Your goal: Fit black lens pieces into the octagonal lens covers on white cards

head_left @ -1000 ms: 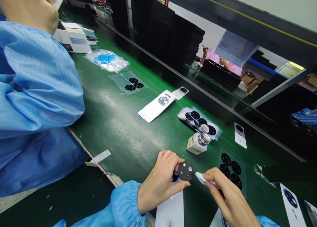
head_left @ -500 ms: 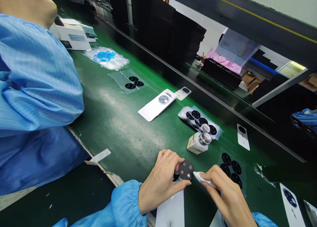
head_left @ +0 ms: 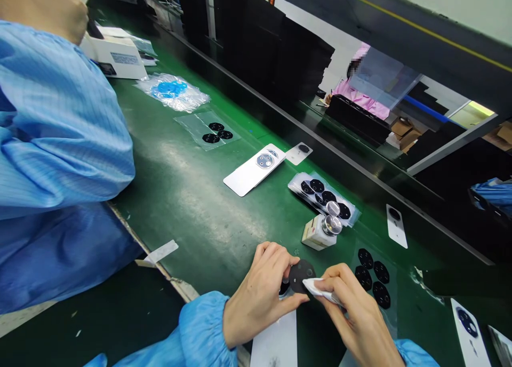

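Observation:
Between its thumb and fingers, my left hand holds a round black disc with small holes, above a white panel. A folded white cloth is pinched in my right hand, its tip touching the disc's right side. Just beyond the hands stands a white bottle with a metal cap. To the right, several black discs lie on a clear sheet.
Behind the bottle are bagged black discs. White panels lie on the green table. Farther off are a clear bag with blue pieces and a white box. A person in blue sits left; another in pink is behind the partition.
My right hand has moved left, bringing the cloth from the disc's edge onto its face. My left hand has stayed nearly still, and the disc appears slightly turned.

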Available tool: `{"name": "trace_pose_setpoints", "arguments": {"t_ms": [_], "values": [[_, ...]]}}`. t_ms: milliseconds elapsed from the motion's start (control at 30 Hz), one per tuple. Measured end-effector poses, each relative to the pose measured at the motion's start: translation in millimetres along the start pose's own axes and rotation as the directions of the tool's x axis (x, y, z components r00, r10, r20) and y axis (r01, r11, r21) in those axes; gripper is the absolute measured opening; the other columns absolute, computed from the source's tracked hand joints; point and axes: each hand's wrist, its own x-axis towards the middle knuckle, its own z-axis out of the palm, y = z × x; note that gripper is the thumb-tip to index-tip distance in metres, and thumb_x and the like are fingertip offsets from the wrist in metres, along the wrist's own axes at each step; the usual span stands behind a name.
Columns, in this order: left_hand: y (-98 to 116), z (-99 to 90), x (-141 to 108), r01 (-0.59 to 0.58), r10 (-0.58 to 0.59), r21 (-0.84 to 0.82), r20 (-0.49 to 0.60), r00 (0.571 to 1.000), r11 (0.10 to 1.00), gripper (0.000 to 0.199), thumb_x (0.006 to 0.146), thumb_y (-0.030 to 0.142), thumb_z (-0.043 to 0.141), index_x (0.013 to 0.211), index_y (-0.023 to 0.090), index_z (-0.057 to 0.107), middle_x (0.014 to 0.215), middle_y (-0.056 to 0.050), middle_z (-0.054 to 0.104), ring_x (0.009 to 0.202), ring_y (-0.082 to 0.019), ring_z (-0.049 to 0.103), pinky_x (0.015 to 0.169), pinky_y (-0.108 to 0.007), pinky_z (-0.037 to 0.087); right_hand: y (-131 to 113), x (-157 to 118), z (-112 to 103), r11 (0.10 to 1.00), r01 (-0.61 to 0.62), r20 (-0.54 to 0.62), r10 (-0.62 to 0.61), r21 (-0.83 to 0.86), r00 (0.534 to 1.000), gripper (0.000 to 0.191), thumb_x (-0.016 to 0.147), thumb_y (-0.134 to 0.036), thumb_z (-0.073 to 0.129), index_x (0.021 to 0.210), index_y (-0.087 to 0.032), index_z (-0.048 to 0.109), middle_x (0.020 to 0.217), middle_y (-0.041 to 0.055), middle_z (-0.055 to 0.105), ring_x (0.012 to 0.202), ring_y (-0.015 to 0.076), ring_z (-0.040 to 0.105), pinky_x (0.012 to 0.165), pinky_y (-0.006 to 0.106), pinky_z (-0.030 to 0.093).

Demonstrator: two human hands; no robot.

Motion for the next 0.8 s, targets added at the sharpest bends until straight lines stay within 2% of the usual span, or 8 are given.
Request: {"name": "trace_pose_setpoints", "arguments": {"t_ms": [233,433,567,800], "values": [[0.4,-0.3,0.2,-0.025,0.026,0.015,-0.009,1.0,1.0,0.027,0.081,0.034,0.065,0.096,0.017,0.051,0.078,-0.001,0.048,0.077,-0.02,0.046,0.074,-0.037,0.04,5.1,-4.7,5.6,0.998,0.043,0.008,-0.043,-0.046,0.999,0.02,0.095,-0.016,0.037,0.098,-0.019,0.056,0.08,0.0032,0.053,0.056,0.0111,0.055,0.048,0.02,0.045],[0.4,0.0,0.1,-0.045,0.045,0.033,-0.013,0.999,0.998,0.028,0.076,0.022,0.068,0.096,0.016,0.05,0.077,0.0,0.047,0.077,-0.02,0.046,0.075,-0.037,0.039,3.6,-6.7,9.0,0.985,0.11,0.037,-0.106,-0.131,0.994,0.024,0.093,-0.01,0.037,0.102,-0.018,0.057,0.082,0.005,0.056,0.064,0.0123,0.058,0.053,0.02,0.046],[1.6,0.2,0.9,-0.028,0.028,0.019,-0.007,1.0,0.999,0.027,0.076,0.02,0.067,0.095,0.017,0.049,0.077,0.0,0.047,0.078,-0.02,0.046,0.076,-0.038,0.04,0.0,-3.6,10.5,0.962,0.159,0.035,-0.155,-0.221,0.987,0.024,0.095,-0.013,0.034,0.102,-0.017,0.058,0.082,0.0053,0.058,0.063,0.0124,0.059,0.053,0.02,0.046],[4.6,-1.5,1.9,-0.008,0.008,0.005,0.01,1.0,1.0,0.027,0.076,0.023,0.069,0.093,0.017,0.05,0.077,0.0,0.047,0.078,-0.02,0.045,0.076,-0.037,0.04,-1.7,-1.1,12.4,0.942,0.158,0.017,-0.16,-0.298,0.987,0.03,0.099,-0.02,0.028,0.096,-0.017,0.058,0.078,0.0041,0.059,0.061,0.0119,0.059,0.053,0.021,0.044]]}}
